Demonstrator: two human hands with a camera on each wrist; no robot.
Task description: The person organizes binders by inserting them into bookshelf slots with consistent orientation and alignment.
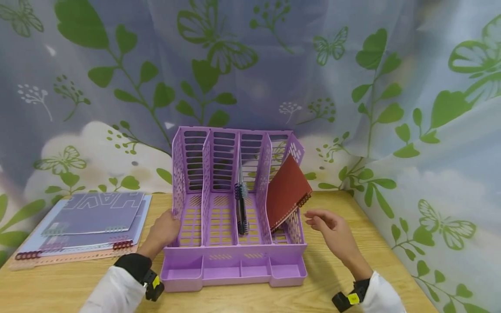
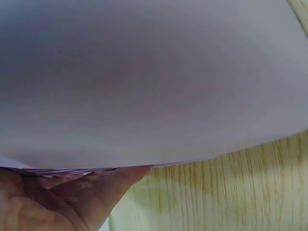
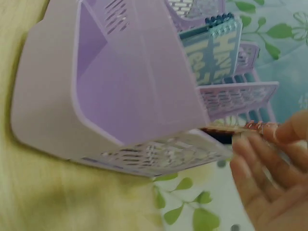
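A purple rack with upright dividers stands on the table. My left hand holds its left side wall; in the left wrist view that hand's fingers lie against the edge of a pale surface. A red-brown notebook leans tilted in the rightmost compartment. Thin spiral notebooks stand in the third compartment from the left; the right wrist view shows a blue lettered cover. My right hand is just right of the rack, fingers loosely bent and holding nothing; in its wrist view the hand is near the notebook's spiral.
At the left of the table lies a stack of notebooks, a grey-blue one on top. Small trays line the rack's front. A leaf-patterned curtain hangs behind and on the right.
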